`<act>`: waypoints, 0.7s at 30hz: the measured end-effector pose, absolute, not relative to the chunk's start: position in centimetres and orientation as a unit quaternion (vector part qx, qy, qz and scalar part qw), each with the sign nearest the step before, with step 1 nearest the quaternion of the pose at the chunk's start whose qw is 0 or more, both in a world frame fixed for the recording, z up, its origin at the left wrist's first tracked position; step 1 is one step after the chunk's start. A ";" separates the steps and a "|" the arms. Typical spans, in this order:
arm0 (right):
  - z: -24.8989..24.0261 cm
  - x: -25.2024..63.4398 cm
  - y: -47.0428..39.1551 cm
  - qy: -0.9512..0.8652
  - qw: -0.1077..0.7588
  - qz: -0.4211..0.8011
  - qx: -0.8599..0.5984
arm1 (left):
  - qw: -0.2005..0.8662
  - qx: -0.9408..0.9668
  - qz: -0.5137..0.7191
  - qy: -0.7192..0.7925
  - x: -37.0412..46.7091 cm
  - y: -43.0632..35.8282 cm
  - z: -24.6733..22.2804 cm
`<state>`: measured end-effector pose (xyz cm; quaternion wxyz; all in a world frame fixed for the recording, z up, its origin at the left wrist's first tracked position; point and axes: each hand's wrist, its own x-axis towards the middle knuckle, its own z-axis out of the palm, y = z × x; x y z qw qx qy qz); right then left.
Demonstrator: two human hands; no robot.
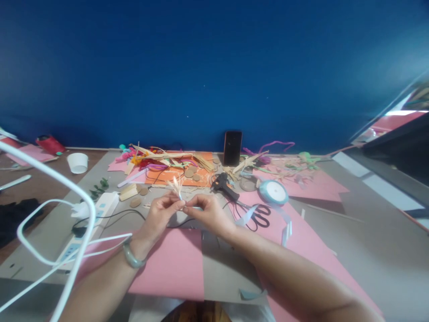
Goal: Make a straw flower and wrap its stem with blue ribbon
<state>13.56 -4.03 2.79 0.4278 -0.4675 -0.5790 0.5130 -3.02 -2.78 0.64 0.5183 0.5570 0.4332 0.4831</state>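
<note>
just left of the frame's centre, the left hand and right hand meet, fingertips pinching a small bundle of pale, feathery dried stems — its frayed tips point up. right of them lie a matte black glue gun and a round spool of glossy pale-blue ribbon — both near smooth pink paper at lower right.

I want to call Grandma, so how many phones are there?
1. The phone stands upright by the blue wall, beyond the glue gun. Others may be hidden.
</note>
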 end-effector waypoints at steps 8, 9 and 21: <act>2.6 13.2 -4.3 -0.584 0.441 0.498 -0.465 | 0.497 0.535 0.525 0.437 -2.8 -2.8 0.4; 2.6 13.2 -4.3 -0.581 0.440 0.501 -0.466 | 0.497 0.535 0.526 0.437 -2.8 -2.8 0.4; 2.1 13.6 -4.0 -0.492 0.426 0.638 -0.411 | 0.563 0.539 0.484 0.397 -3.0 -3.0 0.8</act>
